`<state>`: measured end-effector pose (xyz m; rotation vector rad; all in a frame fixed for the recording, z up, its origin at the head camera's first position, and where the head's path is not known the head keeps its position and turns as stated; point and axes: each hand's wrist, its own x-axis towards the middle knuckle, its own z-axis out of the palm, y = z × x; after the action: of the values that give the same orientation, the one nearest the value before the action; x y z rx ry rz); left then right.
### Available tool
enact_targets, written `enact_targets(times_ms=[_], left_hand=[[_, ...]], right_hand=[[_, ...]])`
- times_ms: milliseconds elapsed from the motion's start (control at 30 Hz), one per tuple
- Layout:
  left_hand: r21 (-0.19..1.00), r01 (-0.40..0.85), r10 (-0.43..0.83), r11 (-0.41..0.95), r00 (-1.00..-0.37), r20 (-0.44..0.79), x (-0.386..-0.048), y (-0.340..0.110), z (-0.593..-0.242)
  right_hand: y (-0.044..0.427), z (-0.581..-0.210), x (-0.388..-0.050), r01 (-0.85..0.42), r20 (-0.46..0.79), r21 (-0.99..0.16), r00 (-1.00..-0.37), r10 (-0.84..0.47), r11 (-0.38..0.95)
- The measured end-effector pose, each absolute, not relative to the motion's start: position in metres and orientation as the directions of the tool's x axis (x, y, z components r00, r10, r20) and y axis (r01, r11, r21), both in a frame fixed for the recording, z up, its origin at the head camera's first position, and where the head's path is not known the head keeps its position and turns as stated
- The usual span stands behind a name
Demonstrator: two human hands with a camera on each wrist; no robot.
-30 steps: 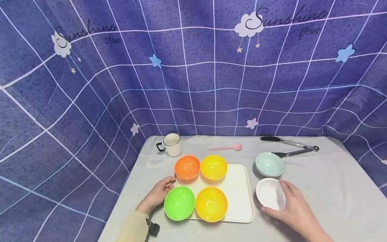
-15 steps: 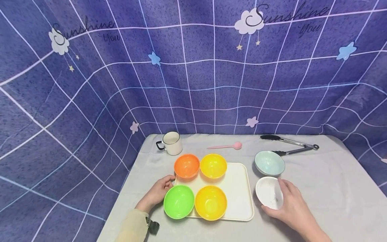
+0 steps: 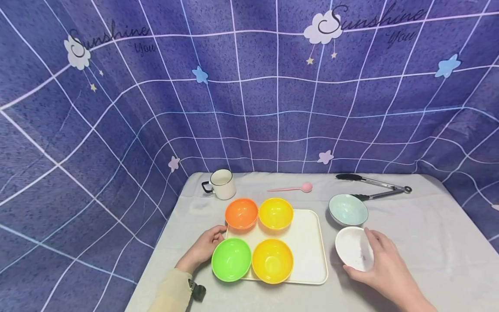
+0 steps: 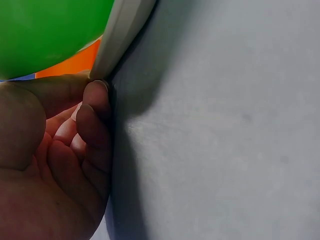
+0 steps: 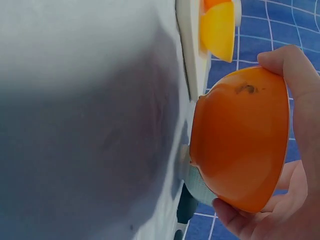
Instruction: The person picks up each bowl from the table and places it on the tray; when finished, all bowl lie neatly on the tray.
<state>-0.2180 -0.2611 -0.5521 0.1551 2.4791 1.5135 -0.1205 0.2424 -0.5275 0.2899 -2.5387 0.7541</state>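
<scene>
My right hand (image 3: 383, 264) grips a bowl (image 3: 352, 247) by its right side, right of the tray. Inside, the bowl is white with small dark specks; its outside (image 5: 240, 140) is orange in the right wrist view. Whether its base touches the cloth I cannot tell. At the left edge of the cream tray (image 3: 308, 247), my left hand (image 3: 206, 247) pinches the rim between thumb and curled fingers, as the left wrist view shows. On the tray stand an orange bowl (image 3: 241, 214), a green bowl (image 3: 231, 260) and two yellow bowls (image 3: 276, 214), the green one nearest that hand.
A pale blue bowl (image 3: 348, 210) stands just behind the held bowl. Tongs (image 3: 378, 186) lie behind it, a pink spoon (image 3: 296, 188) at the back middle, and a white mug (image 3: 223, 185) at the back left. A patterned blue curtain (image 3: 273, 99) borders the table.
My right hand has shifted slightly to the right with the bowl, widening its gap from the tray. My left hand and the tray stay where they were.
</scene>
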Motion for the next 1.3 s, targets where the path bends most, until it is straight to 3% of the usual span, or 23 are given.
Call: enact_targets(times_ms=[600,1300], left_hand=[[0.883,-0.046,0.217,0.467,-0.962,-0.165,-0.219,-0.266,-0.556],[0.899,-0.022,0.257,0.437,-0.955,-0.148,-0.223,-0.271,-0.554]], right_hand=[[0.199,-0.528,-0.125,-0.414,0.495,-0.451,-0.853,-0.165,0.791],[0.150,-0.541,-0.122,-0.423,0.420,-0.453,-0.878,-0.231,0.785]])
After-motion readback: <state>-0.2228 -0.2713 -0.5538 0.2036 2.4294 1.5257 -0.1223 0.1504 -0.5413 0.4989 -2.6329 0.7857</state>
